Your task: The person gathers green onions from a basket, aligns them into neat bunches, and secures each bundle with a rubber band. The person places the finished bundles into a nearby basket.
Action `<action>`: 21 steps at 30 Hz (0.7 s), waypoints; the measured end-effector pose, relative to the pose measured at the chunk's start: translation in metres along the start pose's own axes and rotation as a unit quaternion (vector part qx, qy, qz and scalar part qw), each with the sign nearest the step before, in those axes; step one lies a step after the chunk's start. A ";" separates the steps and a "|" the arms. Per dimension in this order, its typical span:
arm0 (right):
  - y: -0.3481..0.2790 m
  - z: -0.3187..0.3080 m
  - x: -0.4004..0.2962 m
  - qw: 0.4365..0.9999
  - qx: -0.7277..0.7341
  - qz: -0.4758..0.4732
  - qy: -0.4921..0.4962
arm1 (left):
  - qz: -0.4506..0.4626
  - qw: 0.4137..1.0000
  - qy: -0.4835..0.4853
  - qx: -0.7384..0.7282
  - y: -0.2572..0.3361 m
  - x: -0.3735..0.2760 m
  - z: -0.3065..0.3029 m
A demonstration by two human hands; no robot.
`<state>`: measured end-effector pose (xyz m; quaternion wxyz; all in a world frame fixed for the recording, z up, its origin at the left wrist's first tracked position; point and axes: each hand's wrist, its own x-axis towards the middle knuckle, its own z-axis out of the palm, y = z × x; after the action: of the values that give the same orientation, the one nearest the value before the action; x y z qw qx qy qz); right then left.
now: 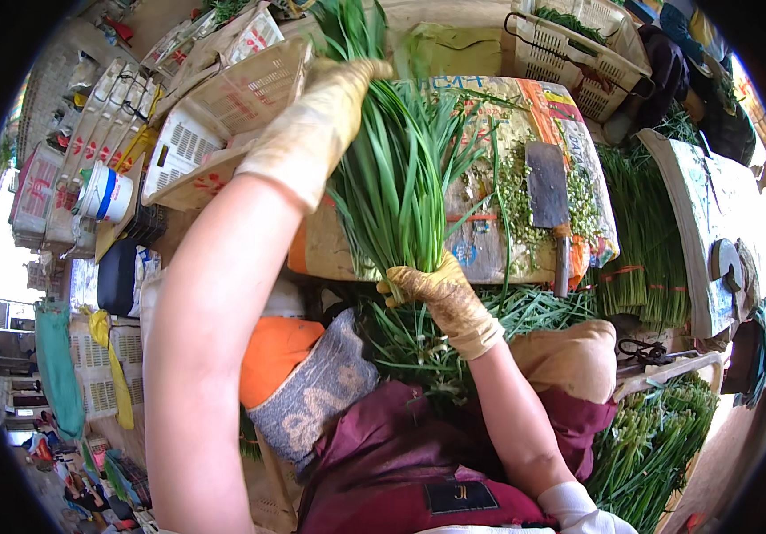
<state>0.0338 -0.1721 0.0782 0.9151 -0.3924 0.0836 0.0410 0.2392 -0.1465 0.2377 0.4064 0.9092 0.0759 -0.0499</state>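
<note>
My right hand [440, 294], in a stained yellowish work glove, grips the pale stem end of a bunch of long green leaves, probably garlic chives [400, 173]. Higher up, my left hand [349, 87], in a similar glove, lies across the upper leaves of that bunch; its fingers are mostly hidden. The bunch slants over a printed woven sack [476, 247] that forms a padded work surface. A cleaver [547, 187] with a wooden handle rests on the sack's right part, among small chopped green bits [516, 193].
Loose leaves [543, 310] lie below the sack's near edge. Tied green bundles [643, 247] stand to the right, beside a white padded block [696, 220]. Plastic crates [216, 100] are at upper left, another crate [576, 67] at upper right near a seated person. More greens [663, 447] fill a container at lower right.
</note>
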 end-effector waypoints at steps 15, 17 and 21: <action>0.035 -0.035 0.024 0.959 0.264 0.093 -0.029 | 0.021 0.962 -0.103 -0.251 -0.208 -0.027 -0.014; 0.035 -0.033 0.025 0.955 0.275 0.097 -0.048 | 0.027 0.955 -0.142 -0.260 -0.212 -0.033 -0.002; 0.032 -0.036 0.021 0.950 0.294 0.090 -0.050 | 0.209 0.959 -0.092 -0.166 -0.202 -0.059 0.001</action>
<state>0.0460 -0.1764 0.0270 0.9854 -0.0945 0.0807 0.1162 0.1452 -0.0200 0.0978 0.5585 0.8157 -0.1469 -0.0341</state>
